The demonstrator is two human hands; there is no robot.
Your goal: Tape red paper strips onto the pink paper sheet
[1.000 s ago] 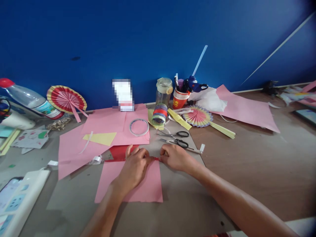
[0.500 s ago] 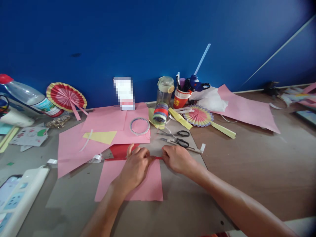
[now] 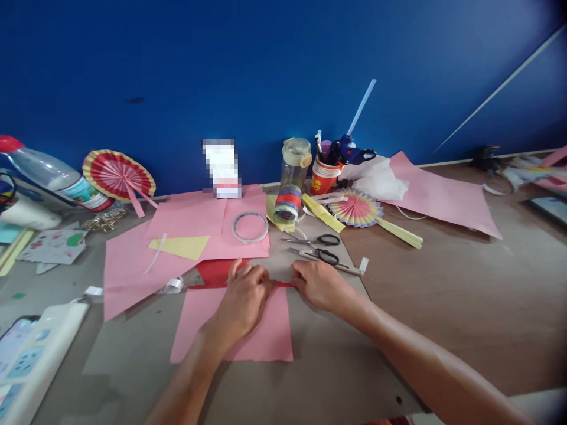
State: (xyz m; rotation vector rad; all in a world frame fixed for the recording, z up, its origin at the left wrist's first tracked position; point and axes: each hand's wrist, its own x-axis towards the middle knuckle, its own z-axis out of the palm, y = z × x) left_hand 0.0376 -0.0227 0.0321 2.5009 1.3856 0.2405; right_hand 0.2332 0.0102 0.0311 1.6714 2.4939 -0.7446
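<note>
A sheet of pink paper [image 3: 266, 336] lies flat in front of me, with a narrow red paper strip [image 3: 284, 284] along its far edge. My left hand [image 3: 248, 292] rests over the sheet, its fingers curled and pressed down on the strip, one finger raised. At the strip's right end, my right hand [image 3: 316, 286] is closed in a pinch on it; the fingertips are partly hidden. Behind my left hand, a piece of red paper [image 3: 212, 271] shows on the table. Two pairs of black-handled scissors [image 3: 326, 239] lie just beyond my right hand.
Pink sheets [image 3: 133, 260] carry a tape roll [image 3: 250, 227] and a yellow paper piece [image 3: 186, 246]. Behind stand a bottle [image 3: 295, 171], a red cup of tools [image 3: 325, 177] and a phone [image 3: 224, 168]. Paper fans [image 3: 357, 208] lie around; a power strip [image 3: 44, 354] is at left.
Both hands keep the same place on the strip and sheet. The view has shifted only very slightly.
</note>
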